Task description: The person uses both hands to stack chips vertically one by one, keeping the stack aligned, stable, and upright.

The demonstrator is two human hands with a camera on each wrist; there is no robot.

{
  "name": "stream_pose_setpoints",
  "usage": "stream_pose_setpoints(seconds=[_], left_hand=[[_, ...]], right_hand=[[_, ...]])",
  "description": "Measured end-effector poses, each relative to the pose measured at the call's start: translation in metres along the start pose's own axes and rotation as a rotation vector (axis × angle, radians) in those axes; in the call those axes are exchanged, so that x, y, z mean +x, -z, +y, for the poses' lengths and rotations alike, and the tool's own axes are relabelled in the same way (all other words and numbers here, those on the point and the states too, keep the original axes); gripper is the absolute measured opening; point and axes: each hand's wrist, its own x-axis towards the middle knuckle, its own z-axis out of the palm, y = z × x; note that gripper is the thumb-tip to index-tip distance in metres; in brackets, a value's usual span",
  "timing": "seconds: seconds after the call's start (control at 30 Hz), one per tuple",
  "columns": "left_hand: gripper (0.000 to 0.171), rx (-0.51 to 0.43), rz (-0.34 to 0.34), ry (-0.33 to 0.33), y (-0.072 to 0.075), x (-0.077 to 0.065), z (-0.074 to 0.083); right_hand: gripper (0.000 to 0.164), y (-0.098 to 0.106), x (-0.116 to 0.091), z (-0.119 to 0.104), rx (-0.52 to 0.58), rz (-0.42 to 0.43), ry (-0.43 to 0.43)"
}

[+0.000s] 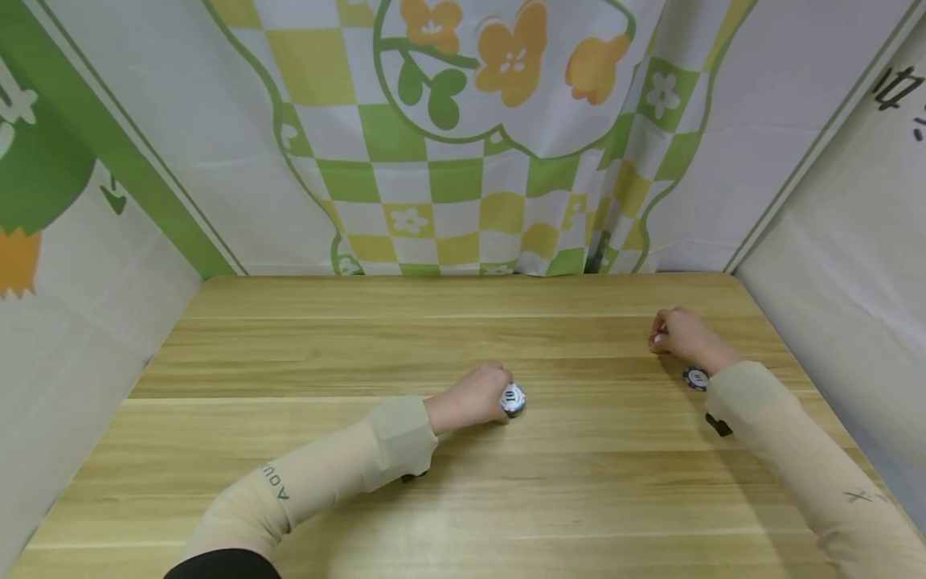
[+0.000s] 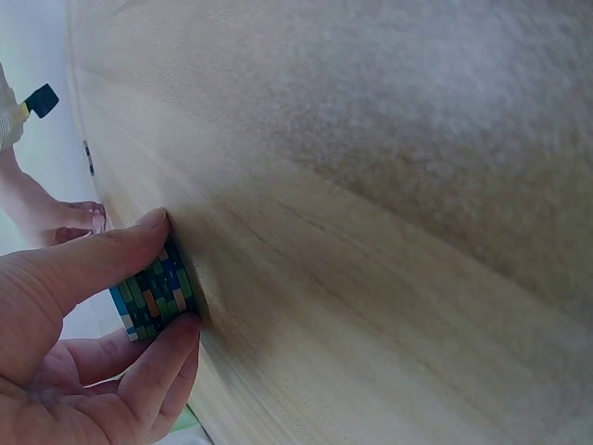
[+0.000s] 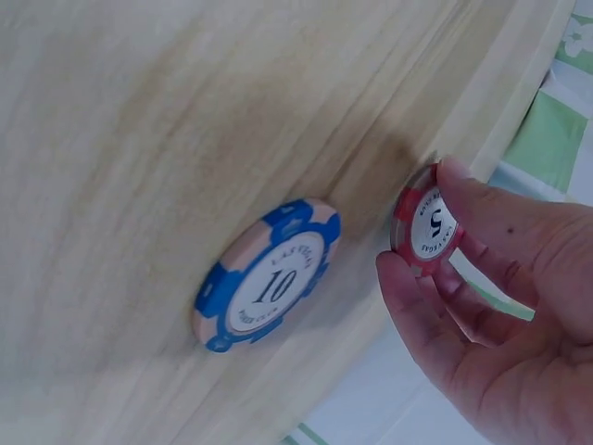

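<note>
Near the middle of the table, my left hand [image 1: 470, 397] grips a stack of poker chips [image 1: 513, 400], with a blue-and-white chip marked 10 on top. In the left wrist view, thumb and fingers hold the stack [image 2: 159, 295] by its sides, close to the wood; several chip edges show. Farther right, my right hand [image 1: 689, 335] pinches a red poker chip [image 3: 430, 225] marked 5 between thumb and fingertips. Beside that hand, toward the right sleeve, a blue poker chip [image 3: 269, 283] marked 10 lies flat on the table, apart from the red one.
The wooden table [image 1: 347, 346] runs back to a green, white and yellow checked curtain [image 1: 463, 185]. White cloth walls flank it, the left wall [image 1: 94, 338] and the right wall [image 1: 846, 233]. Dark devices are strapped under both wrists.
</note>
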Motion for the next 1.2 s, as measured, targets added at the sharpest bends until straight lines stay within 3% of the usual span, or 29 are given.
stream_pose_setpoints(seconds=[0.37,0.63,0.8,1.03,1.2], left_hand=[[0.04,-0.017,-0.001,0.0,0.001,-0.001,0.001],[0.04,-0.032,-0.006,0.009,0.001,-0.001,0.001],[0.041,-0.034,-0.007,0.012,0.0,-0.001,0.001],[0.041,-0.026,-0.002,0.011,0.0,0.0,0.001],[0.041,-0.027,-0.001,0.009,-0.001,0.0,0.001]], right_hand=[[0.004,0.003,0.001,-0.004,0.044,-0.032,0.029],[0.005,0.001,-0.001,-0.011,0.217,-0.088,0.018],[0.006,-0.001,-0.001,-0.015,0.253,-0.106,0.033],[0.008,-0.018,0.005,-0.004,0.442,-0.124,0.113],[0.011,-0.013,-0.001,-0.033,0.481,-0.172,-0.019]])
